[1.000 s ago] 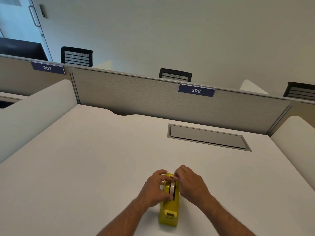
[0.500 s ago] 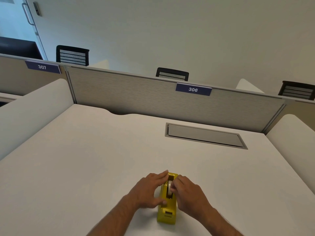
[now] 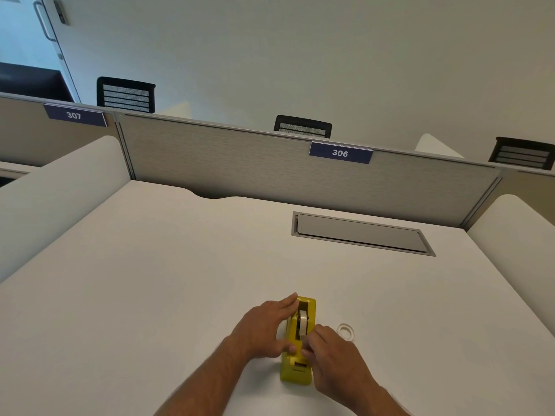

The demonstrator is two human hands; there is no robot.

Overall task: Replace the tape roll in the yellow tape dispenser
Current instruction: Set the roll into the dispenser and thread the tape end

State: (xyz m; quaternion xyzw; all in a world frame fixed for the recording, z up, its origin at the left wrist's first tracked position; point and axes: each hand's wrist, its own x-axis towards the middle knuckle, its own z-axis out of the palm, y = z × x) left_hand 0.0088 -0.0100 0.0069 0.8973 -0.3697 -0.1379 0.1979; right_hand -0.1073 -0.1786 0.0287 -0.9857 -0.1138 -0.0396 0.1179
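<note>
The yellow tape dispenser (image 3: 297,372) stands on the white desk (image 3: 150,295) near its front edge, cutter end toward me. A tape roll (image 3: 302,322) sits upright in its slot. My left hand (image 3: 264,328) lies flat against the dispenser's left side, thumb on its top edge, steadying it. My right hand (image 3: 333,355) is at the dispenser's right side; its fingertips pinch at the tape just behind the cutter. A small clear tape ring (image 3: 345,331) lies flat on the desk just right of the dispenser, untouched.
A grey cable hatch (image 3: 360,234) is set into the desk at the back right. A grey partition (image 3: 240,163) labelled 306 closes the far edge, and white side dividers (image 3: 54,199) flank the desk. Black chairs stand beyond the partition.
My right hand has slid from the top of the roll back toward the cutter end. That uncovers the clear tape ring on the desk. My left hand has flattened along the dispenser's side.
</note>
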